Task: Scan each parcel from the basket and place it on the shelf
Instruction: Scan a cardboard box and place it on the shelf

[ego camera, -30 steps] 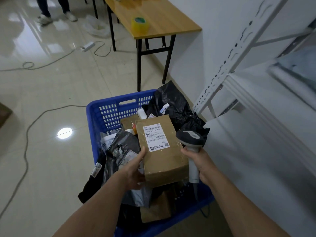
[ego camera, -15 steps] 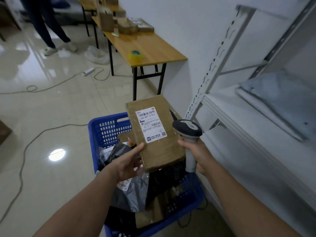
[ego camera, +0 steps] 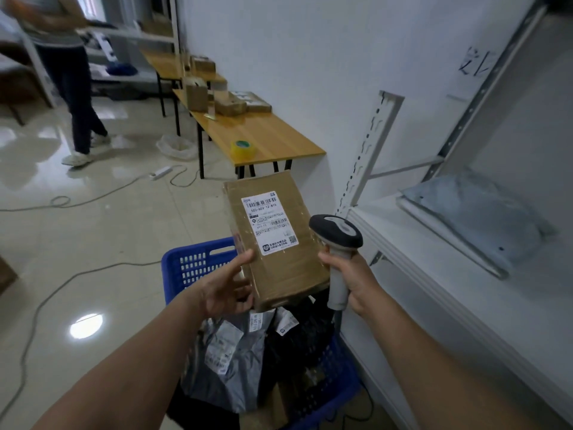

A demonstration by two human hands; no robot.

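Glossy floor [ego camera: 93,243], white shelf [ego camera: 434,274], wooden table [ego camera: 273,141], probably cardboard boxes [ego camera: 231,105]

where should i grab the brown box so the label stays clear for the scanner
Take the box at its near left edge, coming from the left and below, as the left hand does: thumb on top, fingers underneath. It is flat and broad, held label-up, so this supports it and leaves the label uncovered for the scanner in the right hand.
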